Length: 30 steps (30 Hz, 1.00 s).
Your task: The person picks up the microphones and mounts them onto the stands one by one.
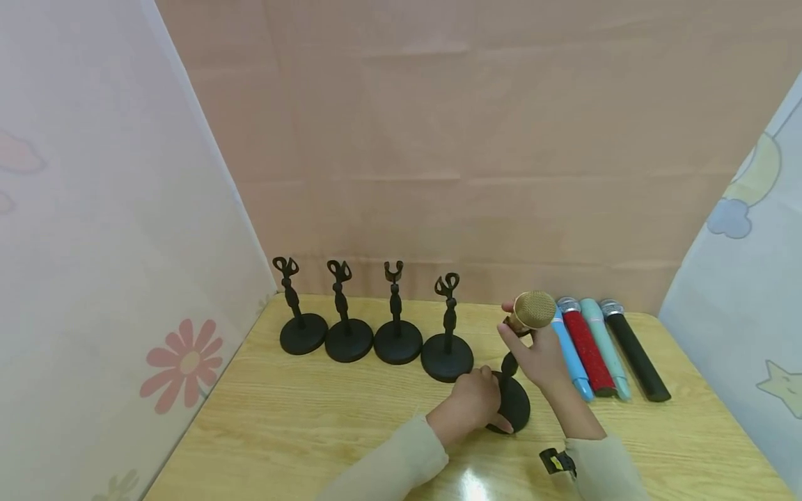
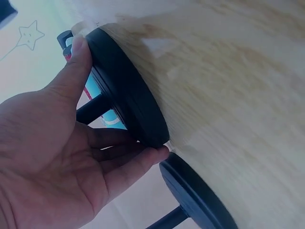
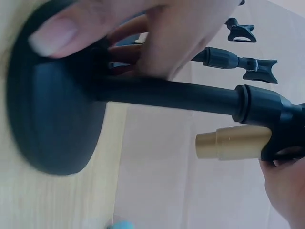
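A gold microphone [image 1: 535, 309] is in my right hand [image 1: 545, 358], head up, at the top of a black desktop microphone stand [image 1: 515, 403]. The right wrist view shows its gold handle [image 3: 233, 142] passing through the stand's clip [image 3: 286, 138], with the right hand at that end. My left hand [image 1: 473, 402] grips the stand's round base. In the left wrist view, the thumb and fingers lie around the rim of that base [image 2: 126, 90], and the base of a neighbouring stand [image 2: 195, 191] is just beside the fingertips.
Several more black stands [image 1: 397, 341] form a row to the left, their clips holding nothing. To the right lie a blue microphone [image 1: 571, 358], a red one [image 1: 589, 351], a mint-green one [image 1: 606, 351] and a black one [image 1: 639, 358]. Cloth-like walls [image 1: 376, 139] enclose the wooden table [image 1: 282, 417].
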Motion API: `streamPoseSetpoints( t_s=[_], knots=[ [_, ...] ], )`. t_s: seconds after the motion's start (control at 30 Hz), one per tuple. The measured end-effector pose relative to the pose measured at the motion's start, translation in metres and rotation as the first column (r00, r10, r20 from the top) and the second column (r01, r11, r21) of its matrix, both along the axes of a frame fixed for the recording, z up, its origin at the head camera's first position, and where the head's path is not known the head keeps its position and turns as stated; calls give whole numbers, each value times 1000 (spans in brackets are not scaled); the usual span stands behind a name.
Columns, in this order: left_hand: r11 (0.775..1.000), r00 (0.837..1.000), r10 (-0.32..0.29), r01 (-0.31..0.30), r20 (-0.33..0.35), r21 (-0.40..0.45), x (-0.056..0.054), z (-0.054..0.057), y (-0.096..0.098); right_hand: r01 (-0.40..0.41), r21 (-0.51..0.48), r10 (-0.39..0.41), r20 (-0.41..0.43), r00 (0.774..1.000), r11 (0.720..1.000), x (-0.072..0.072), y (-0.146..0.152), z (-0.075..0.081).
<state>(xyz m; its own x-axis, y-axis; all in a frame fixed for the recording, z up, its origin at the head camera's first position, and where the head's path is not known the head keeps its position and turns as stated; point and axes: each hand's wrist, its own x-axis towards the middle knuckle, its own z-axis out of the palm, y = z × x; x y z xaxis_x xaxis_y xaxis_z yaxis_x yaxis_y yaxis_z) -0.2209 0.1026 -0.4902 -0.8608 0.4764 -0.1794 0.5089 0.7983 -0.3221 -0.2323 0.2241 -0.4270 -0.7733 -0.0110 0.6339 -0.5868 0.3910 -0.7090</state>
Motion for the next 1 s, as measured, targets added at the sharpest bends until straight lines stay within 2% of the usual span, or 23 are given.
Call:
streamPoseSetpoints(
  t_s=[0.1,0.2,0.43,0.63,0.77,1.0],
  knots=[
    [999,1000,-2,2,-2,37,1,-2,-3,48,49,-51,81,995,998,5,7,-8],
    [998,1000,-7,7,4,69,2,-2,-6,67,82,-77,120,990,994,11,14,-12],
    [989,999,-7,2,36,150,1,-3,-12,30,142,-49,129,990,989,19,26,-21],
    [958,994,-27,-4,103,287,-1,-7,-22,40,281,-92,173,981,959,27,35,-36],
    [934,982,-64,-4,177,357,-4,-8,-29,23,350,-108,225,968,937,31,38,-46],
    [892,942,-111,-45,315,450,-11,-2,-48,-15,431,-136,317,939,902,39,38,-55]
  ],
)
